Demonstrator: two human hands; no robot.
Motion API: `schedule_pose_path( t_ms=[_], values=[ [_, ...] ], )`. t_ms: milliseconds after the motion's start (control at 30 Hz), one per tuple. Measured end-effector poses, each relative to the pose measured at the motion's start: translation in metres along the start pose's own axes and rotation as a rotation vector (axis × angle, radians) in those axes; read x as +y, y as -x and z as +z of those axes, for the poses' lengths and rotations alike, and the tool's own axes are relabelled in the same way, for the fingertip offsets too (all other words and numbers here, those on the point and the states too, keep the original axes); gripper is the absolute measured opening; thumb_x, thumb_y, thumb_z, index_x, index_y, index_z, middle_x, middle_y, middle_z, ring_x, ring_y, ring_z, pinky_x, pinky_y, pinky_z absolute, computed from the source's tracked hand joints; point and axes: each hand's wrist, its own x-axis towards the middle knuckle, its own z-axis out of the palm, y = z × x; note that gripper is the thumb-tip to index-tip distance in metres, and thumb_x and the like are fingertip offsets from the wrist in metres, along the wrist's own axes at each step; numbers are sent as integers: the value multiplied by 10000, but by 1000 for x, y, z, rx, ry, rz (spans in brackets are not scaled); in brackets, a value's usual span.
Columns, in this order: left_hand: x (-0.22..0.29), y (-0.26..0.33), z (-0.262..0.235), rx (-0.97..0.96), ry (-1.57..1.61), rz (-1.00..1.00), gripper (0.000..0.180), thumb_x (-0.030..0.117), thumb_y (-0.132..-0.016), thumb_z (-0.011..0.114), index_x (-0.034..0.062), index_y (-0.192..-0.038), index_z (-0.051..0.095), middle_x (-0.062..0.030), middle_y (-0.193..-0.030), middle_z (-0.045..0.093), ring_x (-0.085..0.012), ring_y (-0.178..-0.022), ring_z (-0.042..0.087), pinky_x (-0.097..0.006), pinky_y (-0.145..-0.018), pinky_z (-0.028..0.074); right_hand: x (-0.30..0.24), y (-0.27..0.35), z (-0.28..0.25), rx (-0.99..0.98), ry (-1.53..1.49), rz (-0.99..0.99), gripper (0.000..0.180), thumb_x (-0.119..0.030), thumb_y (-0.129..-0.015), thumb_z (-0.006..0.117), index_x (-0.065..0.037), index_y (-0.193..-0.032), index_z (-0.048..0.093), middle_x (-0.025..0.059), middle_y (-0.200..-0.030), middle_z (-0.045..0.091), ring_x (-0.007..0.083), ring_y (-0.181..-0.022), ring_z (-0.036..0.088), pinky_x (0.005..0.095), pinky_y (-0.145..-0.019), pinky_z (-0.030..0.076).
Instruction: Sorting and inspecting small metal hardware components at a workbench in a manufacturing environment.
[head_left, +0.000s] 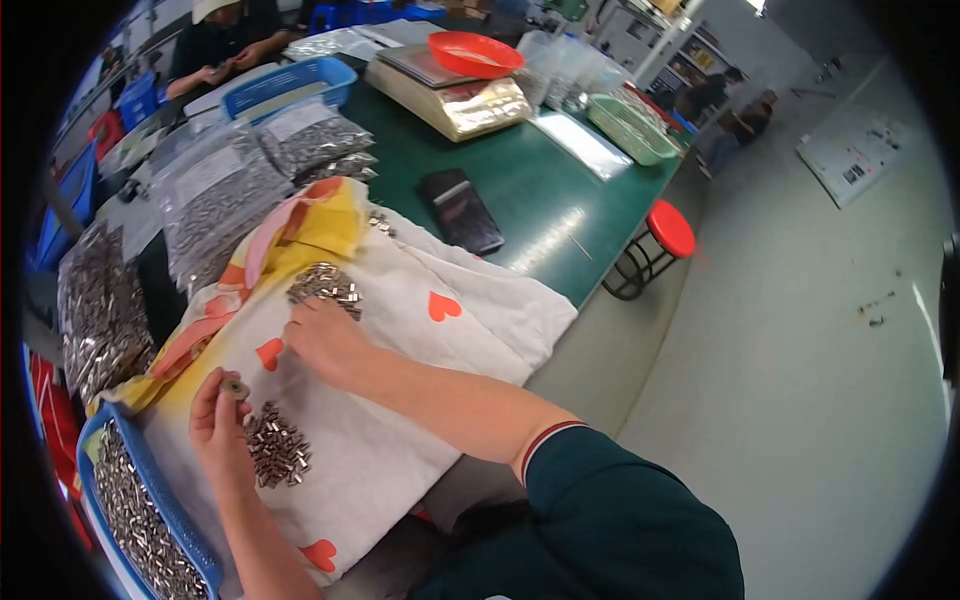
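My left hand (218,425) is closed, holding a small round, dull grey-brown piece (235,388) upright between thumb and fingers. Beside it, on a white cloth (400,400) with orange hearts, lies a pile of short, shiny metal cylinders (277,446). Farther off, my right hand (325,340) reaches down to the near edge of a second pile of metal cylinders (328,285). Its fingers are bent together at the pile, and what they pinch is hidden.
A blue basket (165,500) full of metal cylinders stands at the near left. Clear bags of metal parts (215,195) lie behind the cloth. On the green table (540,215) are a dark phone-like object (462,210) and a scale with a red tray (475,55). Another person sits across.
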Motion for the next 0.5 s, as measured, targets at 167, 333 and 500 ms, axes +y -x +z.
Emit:
schedule_pose_path(
  t_ms=[167, 333, 500],
  values=[
    [-16, -11, 10, -41, 219, -77, 319, 166, -876, 481, 39, -1167, 456, -82, -1039, 549, -99, -774, 532, -196, -634, 431, 12, 4, -28, 146, -246, 79, 75, -110, -706, 568, -64, -702, 509, 71, -700, 512, 241, -715, 500, 324, -679, 409],
    [-16, -11, 4, -57, 304, -66, 351, 202, -886, 472, 43, -1196, 425, -79, -1074, 531, -92, -750, 521, -187, -637, 424, 6, 4, -27, 145, -434, 99, 48, -97, -705, 556, -64, -724, 527, 77, -718, 526, 253, -738, 511, 347, -671, 423],
    [-15, -11, -1, -26, 210, -58, 358, 112, -852, 517, 37, -1192, 434, -80, -1102, 527, -109, -818, 541, -193, -654, 427, 6, 5, -22, 142, -506, 116, 46, -97, -703, 555, -57, -724, 544, 79, -734, 534, 253, -754, 516, 345, -675, 427]
  ],
)
